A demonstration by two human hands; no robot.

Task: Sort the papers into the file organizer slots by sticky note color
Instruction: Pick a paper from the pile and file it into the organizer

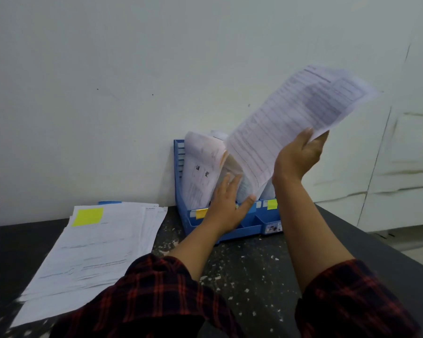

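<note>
On the desk (266, 276) a stack of papers (95, 250) lies to the left, the file organizer (230, 230) stands right of it against the wall (108, 93) with sheets upright in its slots, and another sheet (291, 123) is above it.

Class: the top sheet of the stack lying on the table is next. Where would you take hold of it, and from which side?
Probably pinch the top sheet at its near right edge, coming from the right: it lies flat, and the fanned stack leaves that edge exposed.

Printed sheet (300, 123) motion-blurred above right-hand fingers (308, 136), text unreadable; organizer's middle slot label hidden behind left-hand fingers (230, 189).
</note>
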